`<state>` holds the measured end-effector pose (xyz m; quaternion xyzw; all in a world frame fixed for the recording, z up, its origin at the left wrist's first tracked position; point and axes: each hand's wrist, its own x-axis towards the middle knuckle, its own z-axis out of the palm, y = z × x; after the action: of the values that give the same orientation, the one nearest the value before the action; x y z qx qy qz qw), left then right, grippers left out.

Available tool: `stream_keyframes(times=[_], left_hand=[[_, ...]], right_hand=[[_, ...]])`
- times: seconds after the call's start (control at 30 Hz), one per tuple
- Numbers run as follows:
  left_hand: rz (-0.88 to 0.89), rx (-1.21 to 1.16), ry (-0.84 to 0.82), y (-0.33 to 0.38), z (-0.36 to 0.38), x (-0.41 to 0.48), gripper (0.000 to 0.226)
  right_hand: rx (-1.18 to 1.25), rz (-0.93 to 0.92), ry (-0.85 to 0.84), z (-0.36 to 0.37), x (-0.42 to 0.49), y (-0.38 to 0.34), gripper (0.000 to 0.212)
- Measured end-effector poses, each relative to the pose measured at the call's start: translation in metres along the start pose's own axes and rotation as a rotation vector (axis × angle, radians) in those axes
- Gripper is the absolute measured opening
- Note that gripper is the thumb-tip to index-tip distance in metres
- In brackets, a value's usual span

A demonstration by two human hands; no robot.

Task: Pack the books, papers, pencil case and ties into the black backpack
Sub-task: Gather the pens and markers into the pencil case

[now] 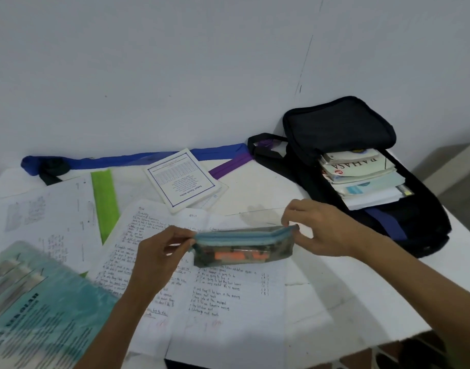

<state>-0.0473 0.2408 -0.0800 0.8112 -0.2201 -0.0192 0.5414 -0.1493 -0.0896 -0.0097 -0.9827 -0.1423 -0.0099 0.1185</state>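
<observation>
Teal-edged pencil case [244, 249], ends pinched by left hand [156, 251], right hand [319, 230] (over papers [228, 294])

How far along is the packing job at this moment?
Partly done. Several books sit in the open black backpack. In hand: the left hand and right hand pinch the ends of the pencil case. Left on the table: the handwritten papers, a teal book, a white booklet, the blue tie, green tie and purple tie.
</observation>
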Motion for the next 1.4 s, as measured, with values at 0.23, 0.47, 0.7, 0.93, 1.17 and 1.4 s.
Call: stream_keyframes(times=[0.23,0.47,0.7,0.93,1.17,1.4], left_hand=[[-0.05,-0.08,-0.007,0.001,0.001,-0.008,0.022],[-0.073,-0.128,-0.027,-0.004,0.001,-0.009,0.016],[-0.046,-0.12,-0.075,0.0,-0.001,-0.005,0.017],[-0.025,-0.082,-0.112,0.009,0.005,0.01,0.019],[-0.015,-0.107,-0.039,0.043,0.062,0.058,0.014],[-0.02,-0.061,-0.128,0.066,0.172,0.127,0.013]], right_hand=[[-0.051,0.239,-0.387,0.029,0.022,-0.018,0.07],[0.03,0.377,-0.454,0.036,0.019,-0.021,0.086],[-0.243,0.28,-0.352,0.061,0.042,-0.05,0.073],[-0.065,0.312,-0.307,0.05,0.032,-0.04,0.048],[0.318,0.494,-0.142,0.014,-0.01,0.018,0.048],[0.781,0.606,0.324,-0.048,-0.06,0.124,0.039]])
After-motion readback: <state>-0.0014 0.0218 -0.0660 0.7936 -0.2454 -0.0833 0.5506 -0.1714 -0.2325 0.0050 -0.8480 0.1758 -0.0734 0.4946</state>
